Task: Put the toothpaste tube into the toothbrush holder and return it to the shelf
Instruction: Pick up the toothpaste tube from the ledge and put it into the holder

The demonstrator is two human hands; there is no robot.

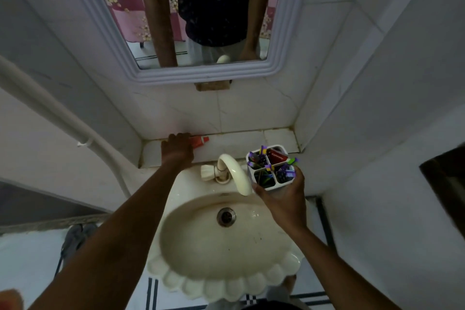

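A red toothpaste tube (pixel 200 141) lies on the tiled shelf (pixel 251 139) behind the sink, its cap end pointing right. My left hand (pixel 177 150) covers the tube's left part with fingers curled over it. My right hand (pixel 283 195) holds a white four-compartment toothbrush holder (pixel 273 167) above the sink's right rim, next to the tap. The holder carries several purple and green toothbrushes and a second red toothpaste tube (pixel 276 156) in its far compartment.
A cream tap (pixel 232 172) curves over the scalloped sink (pixel 176 267), between my hands. A framed mirror (pixel 201 74) hangs above the shelf. A white pipe (pixel 63 118) runs down the left wall. Tiled walls close in on both sides.
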